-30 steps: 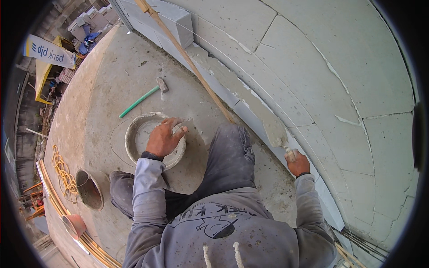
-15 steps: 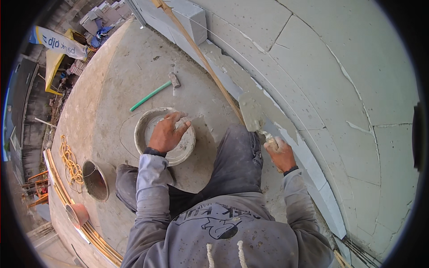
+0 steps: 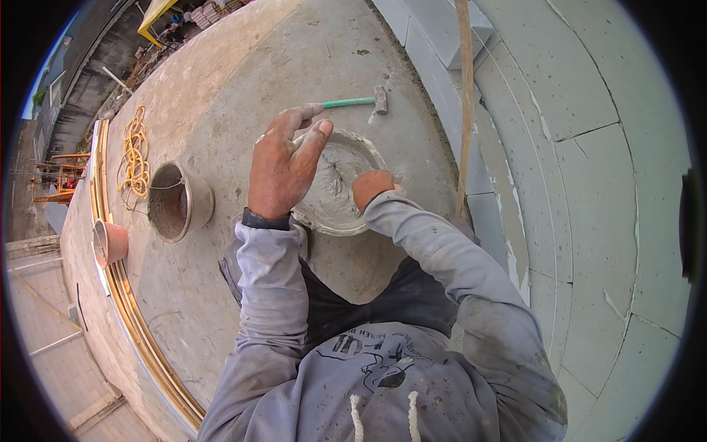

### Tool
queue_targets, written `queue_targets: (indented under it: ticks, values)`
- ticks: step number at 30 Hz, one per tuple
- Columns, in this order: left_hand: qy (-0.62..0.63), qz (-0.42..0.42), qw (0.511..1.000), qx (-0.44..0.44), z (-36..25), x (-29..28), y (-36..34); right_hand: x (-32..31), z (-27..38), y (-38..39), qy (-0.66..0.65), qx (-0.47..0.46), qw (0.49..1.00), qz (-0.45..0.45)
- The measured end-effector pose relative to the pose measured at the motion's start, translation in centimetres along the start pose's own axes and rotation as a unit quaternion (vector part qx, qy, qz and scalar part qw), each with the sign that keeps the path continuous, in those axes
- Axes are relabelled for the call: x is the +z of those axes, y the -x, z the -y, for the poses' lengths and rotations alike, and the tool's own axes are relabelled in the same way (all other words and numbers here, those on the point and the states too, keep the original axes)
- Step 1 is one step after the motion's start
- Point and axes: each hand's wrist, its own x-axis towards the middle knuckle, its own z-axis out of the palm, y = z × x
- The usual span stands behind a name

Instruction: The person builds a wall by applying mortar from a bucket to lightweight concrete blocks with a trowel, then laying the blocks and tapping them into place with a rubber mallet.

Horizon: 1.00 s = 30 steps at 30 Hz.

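The right hand (image 3: 373, 188), beside the wall (image 3: 596, 191) and its mortar bed (image 3: 508, 206) half a second earlier, is now over the round tub (image 3: 335, 227), the trowel's blade gone from sight, while the left hand (image 3: 283, 166) now hides the end of the hammer's green handle (image 3: 350, 102)

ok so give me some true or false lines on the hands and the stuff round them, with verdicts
1. The right hand is at the round basin. True.
2. The left hand is inside the grey bucket. False: it is right of the bucket, in front of the basin's left side.
3. The green-handled hammer lies on the floor. True.
4. The yellow rope lies between bucket and basin. False: it lies left of the bucket.
5. The right hand holds the wooden pole. False: the pole is apart from it, further right.
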Motion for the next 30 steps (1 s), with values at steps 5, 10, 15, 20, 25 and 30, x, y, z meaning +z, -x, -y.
queue_targets:
  ticks: [5,10,15,20,25,30]
  values:
    - [0.010,-0.038,0.999,0.019,0.6,-1.0,0.1,0.2,-0.1,-0.5,-0.019,-0.027,0.999,-0.009]
    - [-0.004,-0.033,0.999,0.003,1.4,-2.9,-0.1,-3.0,-4.5,5.9,-0.034,-0.017,0.992,-0.116]
    - [-0.008,-0.032,0.999,0.005,3.5,-2.0,-3.3,-2.1,-7.3,5.9,-0.245,0.086,0.965,0.037]
    - [0.105,-0.024,0.984,-0.141,8.4,-2.3,-7.9,0.3,-3.6,4.3,-0.298,0.148,0.929,0.164]
    - [0.172,-0.023,0.955,-0.240,14.1,-3.1,-8.2,-0.1,-1.0,3.0,-0.270,0.186,0.921,0.212]
    - [0.125,0.054,0.905,-0.404,15.8,-9.5,-2.1,-2.8,-1.7,4.1,-0.557,0.360,0.597,0.451]
